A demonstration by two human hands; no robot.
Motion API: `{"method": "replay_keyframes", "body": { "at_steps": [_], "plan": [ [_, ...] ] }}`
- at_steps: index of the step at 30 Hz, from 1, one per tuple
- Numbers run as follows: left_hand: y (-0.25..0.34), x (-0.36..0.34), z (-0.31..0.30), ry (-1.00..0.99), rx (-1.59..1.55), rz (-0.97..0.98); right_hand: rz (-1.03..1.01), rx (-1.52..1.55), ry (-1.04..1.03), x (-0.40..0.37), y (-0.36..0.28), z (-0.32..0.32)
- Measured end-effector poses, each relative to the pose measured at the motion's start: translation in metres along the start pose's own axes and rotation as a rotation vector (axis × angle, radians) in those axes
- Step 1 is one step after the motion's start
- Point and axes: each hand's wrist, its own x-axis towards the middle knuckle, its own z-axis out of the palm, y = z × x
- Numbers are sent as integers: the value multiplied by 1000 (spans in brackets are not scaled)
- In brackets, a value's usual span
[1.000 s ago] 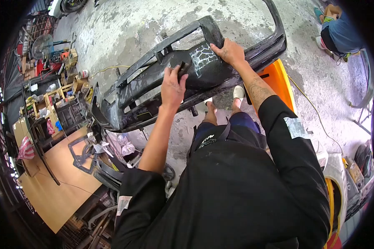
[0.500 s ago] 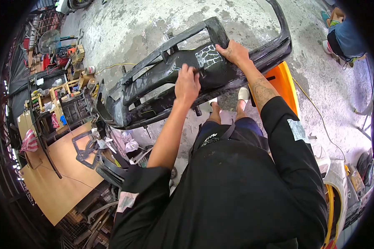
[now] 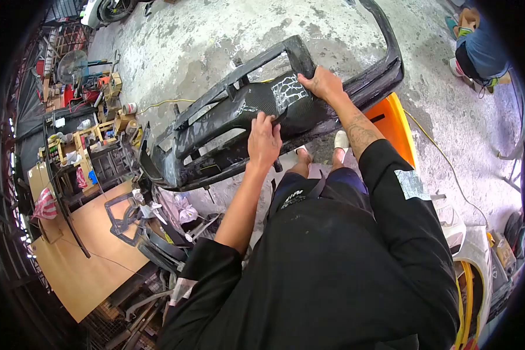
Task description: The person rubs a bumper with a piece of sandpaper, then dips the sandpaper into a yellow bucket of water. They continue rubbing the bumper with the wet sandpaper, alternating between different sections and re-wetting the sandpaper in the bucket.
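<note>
A black car bumper (image 3: pixel 213 119) with a carbon-weave middle stretches at a slant in front of me. Its middle bears a patch of white crackle-like lines (image 3: pixel 290 93), with a smaller whitish patch to the left. My left hand (image 3: pixel 264 140) is at the lower edge of that middle part, fingers curled. A small dark piece shows by its fingertips; I cannot tell what it is. My right hand (image 3: pixel 322 83) grips the bumper beside the crackle patch, thumb on the surface and fingers around the bar.
An orange plastic bin (image 3: pixel 394 125) stands under the bumper's right side. A yellow cable (image 3: pixel 443 149) crosses the concrete floor. Tools and boxes crowd the left, near a brown board (image 3: pixel 90 251). Another person (image 3: pixel 484 52) is at the upper right.
My left hand has moved down from the weave surface to its lower edge. The bumper sits slightly lower in view, and my right hand keeps its grip.
</note>
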Motion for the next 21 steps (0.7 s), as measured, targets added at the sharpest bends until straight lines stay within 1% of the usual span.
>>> {"method": "replay_keyframes", "body": {
  "at_steps": [3,4,7,8,11,12,15,16,19,20,21],
  "plan": [
    [-19,29,4,-47,79,-2,-7,9,-28,2,-1,0],
    [-22,36,10,3,117,-28,-12,10,-24,0,0,2],
    [-9,15,5,17,29,0,-23,-16,1,2,2,3],
    [-2,8,0,-19,36,-30,-22,-15,-5,2,2,3],
    [-18,32,1,-37,67,-10,-43,-19,-2,2,3,6],
    [-21,41,6,-35,103,-53,-40,-14,-15,1,3,6],
    [-10,19,3,6,52,5,-31,-17,3,3,1,1],
    [-5,11,-1,-11,5,-6,-19,-26,12,1,1,4],
    [-21,30,0,-43,76,28,-26,19,-27,0,2,2],
    [-24,38,6,-30,106,-6,-14,21,-22,-1,1,3],
    [-22,30,8,-29,107,-5,-15,22,-20,-5,3,5]
  ]
}}
